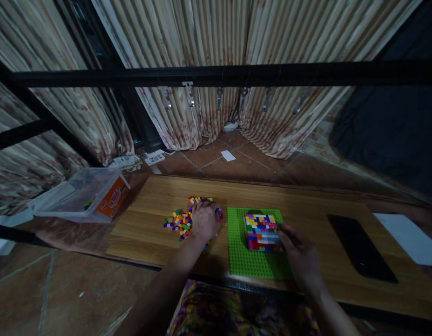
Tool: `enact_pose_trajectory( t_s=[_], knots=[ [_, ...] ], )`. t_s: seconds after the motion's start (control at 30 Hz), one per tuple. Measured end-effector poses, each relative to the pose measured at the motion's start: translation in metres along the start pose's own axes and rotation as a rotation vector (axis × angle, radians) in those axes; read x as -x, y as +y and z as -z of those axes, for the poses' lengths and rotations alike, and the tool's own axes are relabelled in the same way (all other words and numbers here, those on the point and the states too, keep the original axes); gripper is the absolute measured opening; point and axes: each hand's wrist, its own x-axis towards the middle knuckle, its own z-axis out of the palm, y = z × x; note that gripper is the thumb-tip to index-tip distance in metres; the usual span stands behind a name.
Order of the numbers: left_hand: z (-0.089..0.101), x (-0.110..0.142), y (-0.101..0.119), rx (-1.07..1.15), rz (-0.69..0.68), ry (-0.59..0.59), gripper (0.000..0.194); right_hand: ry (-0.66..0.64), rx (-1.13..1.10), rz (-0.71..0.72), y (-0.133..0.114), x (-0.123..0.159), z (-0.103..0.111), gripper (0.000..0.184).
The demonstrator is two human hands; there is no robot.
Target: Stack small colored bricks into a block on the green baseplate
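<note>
Head view is showing a multicoloured brick block (262,232) sitting on a green baseplate (256,267), sides roughly paralleling its edges, bare studs lying left and nearside. The right hand (299,252) is resting half-curled at the block's right edge, the left hand (204,220) among loose bricks (180,223) on the desk (142,219); fingers are hiding each grip's closure, so I cannot tell.

The green studded baseplate (237,266) lies flat. A multicoloured rectangular brick structure (262,232) stands on the baseplate. Loose toy bricks (182,220), mixed in colour, lie heaped left of the baseplate.
</note>
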Motion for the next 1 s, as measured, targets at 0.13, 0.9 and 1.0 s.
enact_pose_trajectory(
  t_s=[0.13,0.9,1.0],
  knots=[
    [0.005,0.008,-0.002,-0.006,0.01,-0.018,0.031,0.023,0.007,-0.011,0.004,0.003,0.006,0.044],
    [0.011,0.002,0.01,-0.121,0.168,-0.061,0.018,-0.015,-0.034,-0.021,-0.002,0.012,0.003,0.036],
    [0.01,0.004,0.007,-0.1,0.14,-0.049,0.016,-0.022,-0.041,-0.018,0.003,0.011,0.004,0.035]
  ],
)
